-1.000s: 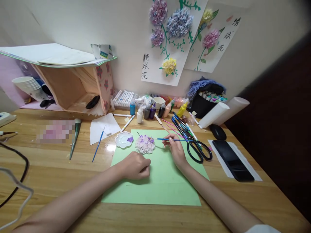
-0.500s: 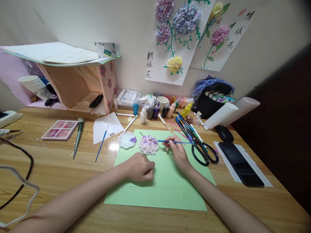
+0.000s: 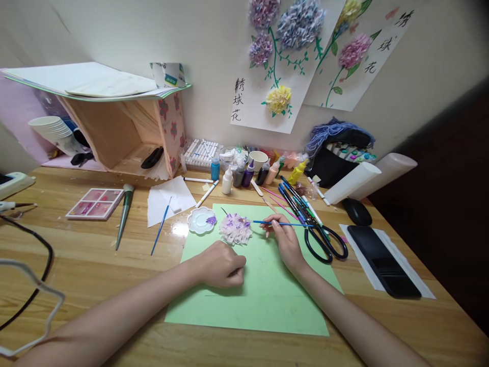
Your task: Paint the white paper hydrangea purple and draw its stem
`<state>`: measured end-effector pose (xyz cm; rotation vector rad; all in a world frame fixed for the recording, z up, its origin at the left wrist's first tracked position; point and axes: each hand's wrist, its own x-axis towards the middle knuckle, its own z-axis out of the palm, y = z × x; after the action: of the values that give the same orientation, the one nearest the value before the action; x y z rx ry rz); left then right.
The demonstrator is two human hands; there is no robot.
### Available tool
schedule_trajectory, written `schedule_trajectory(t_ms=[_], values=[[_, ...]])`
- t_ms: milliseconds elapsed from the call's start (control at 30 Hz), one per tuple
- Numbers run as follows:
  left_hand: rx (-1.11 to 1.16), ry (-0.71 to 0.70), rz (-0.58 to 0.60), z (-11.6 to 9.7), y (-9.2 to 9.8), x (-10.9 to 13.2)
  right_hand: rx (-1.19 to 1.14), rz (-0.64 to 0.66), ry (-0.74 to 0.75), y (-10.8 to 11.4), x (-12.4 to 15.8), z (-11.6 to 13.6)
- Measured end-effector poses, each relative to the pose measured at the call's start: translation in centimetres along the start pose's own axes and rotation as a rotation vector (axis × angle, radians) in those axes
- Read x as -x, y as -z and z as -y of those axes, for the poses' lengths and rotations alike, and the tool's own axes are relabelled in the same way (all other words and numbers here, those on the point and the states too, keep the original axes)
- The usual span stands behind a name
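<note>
My right hand (image 3: 286, 239) pinches a thin blue paintbrush (image 3: 282, 223) above the green paper (image 3: 267, 311). The brush points left, its tip at the right edge of a ruffled paper flower (image 3: 236, 230). That flower is pale pink-white with purple paint on its upper part. My left hand (image 3: 223, 265) rests on the green paper as a fist, just below the flower, with nothing seen in it. Left of the flower sits a white scalloped palette (image 3: 199, 222) holding a dab of purple paint.
Black-handled scissors (image 3: 324, 244) and several pens (image 3: 296, 204) lie right of my right hand. Paint bottles (image 3: 248, 174) line the back. A second paintbrush (image 3: 160, 227), a makeup brush (image 3: 124, 216) and a palette box (image 3: 94, 204) lie left. A phone (image 3: 382, 262) lies far right.
The whole view has shifted slightly, so things appear a little further right. The brush tip stays near the flower's right side, drawn back very slightly. My left fist has not moved on the paper.
</note>
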<state>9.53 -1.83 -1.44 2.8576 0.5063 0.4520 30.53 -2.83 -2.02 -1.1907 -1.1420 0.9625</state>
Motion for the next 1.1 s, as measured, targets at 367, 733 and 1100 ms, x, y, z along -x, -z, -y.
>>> schedule_trajectory(t_ms=[367,733,1100], values=[[0.017,0.003,-0.002,-0.01,0.08,0.01,0.046,-0.017,0.081,0.34,0.28,-0.36],[0.025,-0.003,-0.014,0.04,0.0,-0.01,0.103,-0.021,0.135,0.36,0.55,-0.3],[0.025,-0.014,-0.031,-0.01,-0.06,0.02,0.172,0.025,0.169,0.32,0.98,-0.1]])
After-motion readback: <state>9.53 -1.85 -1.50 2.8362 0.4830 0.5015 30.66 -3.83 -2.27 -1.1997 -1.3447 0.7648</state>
